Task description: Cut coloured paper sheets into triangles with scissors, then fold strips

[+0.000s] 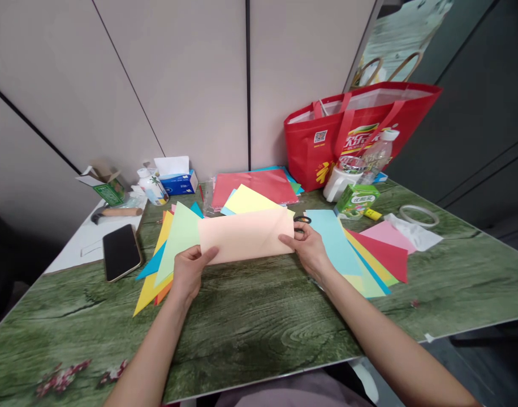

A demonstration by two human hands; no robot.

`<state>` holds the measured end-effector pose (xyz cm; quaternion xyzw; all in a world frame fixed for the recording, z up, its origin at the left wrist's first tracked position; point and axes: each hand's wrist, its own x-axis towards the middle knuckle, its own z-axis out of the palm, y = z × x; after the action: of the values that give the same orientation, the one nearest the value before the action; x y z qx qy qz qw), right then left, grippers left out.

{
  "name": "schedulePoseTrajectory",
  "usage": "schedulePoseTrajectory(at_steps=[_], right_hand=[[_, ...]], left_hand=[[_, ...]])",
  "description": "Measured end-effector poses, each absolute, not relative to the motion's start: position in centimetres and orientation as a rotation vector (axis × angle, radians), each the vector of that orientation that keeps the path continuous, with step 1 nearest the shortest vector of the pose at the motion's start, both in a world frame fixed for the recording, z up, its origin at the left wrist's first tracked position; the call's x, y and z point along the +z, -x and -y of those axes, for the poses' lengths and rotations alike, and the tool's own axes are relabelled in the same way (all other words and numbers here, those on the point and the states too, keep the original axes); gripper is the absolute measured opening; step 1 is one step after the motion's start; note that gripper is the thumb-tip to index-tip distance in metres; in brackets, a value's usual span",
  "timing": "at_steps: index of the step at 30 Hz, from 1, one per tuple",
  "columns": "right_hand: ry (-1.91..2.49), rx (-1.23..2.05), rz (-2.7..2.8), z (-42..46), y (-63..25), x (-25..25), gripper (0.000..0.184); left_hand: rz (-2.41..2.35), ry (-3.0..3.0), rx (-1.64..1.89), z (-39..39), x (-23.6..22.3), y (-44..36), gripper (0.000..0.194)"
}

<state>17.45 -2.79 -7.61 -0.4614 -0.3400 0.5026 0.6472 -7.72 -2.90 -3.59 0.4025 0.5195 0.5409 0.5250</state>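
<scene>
A peach sheet of paper (246, 234), folded into a long rectangle, is held up over the green wood-print table (259, 328). My left hand (191, 271) pinches its lower left corner with thumb on top. My right hand (307, 246) grips its right edge, fingers closed on the paper. Black scissors (302, 220) lie just behind my right hand. Coloured paper triangles fan out to the left (174, 243) and to the right (369, 254) of the sheet.
A black phone (121, 251) lies at the left. At the back are a tissue box (176, 176), a stack of red paper (254, 186), a red bag (352, 133), a bottle (375, 155), a green carton (356, 200) and a tape ring (419, 215).
</scene>
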Motion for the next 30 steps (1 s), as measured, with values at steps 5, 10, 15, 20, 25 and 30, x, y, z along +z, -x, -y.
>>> schedulePoseTrajectory(at_steps=[5,10,15,20,25,30], right_hand=[[0.995,1.143,0.794,2.9,-17.5,-7.3,0.042],[0.948,1.186,0.835,3.2,-17.3,-6.7,0.049],[0.930,1.182,0.832,3.1,-17.3,-6.7,0.053],[0.934,1.176,0.810,3.1,-17.0,-6.5,0.055],[0.966,1.250,0.788,3.5,-16.8,-6.3,0.027],[1.017,1.337,0.735,3.5,-17.2,-6.6,0.026]], left_hand=[[-1.220,-0.965,1.284,2.9,-3.8,7.5,0.027],[-1.200,-0.980,1.313,2.8,-4.2,7.5,0.024],[-1.198,-0.997,1.329,2.7,-4.4,7.6,0.023],[-1.210,-1.012,1.330,2.6,-4.6,7.6,0.022],[-1.242,-1.022,1.347,2.5,-5.0,7.7,0.022],[-1.275,-1.015,1.368,2.4,-5.0,7.7,0.023]])
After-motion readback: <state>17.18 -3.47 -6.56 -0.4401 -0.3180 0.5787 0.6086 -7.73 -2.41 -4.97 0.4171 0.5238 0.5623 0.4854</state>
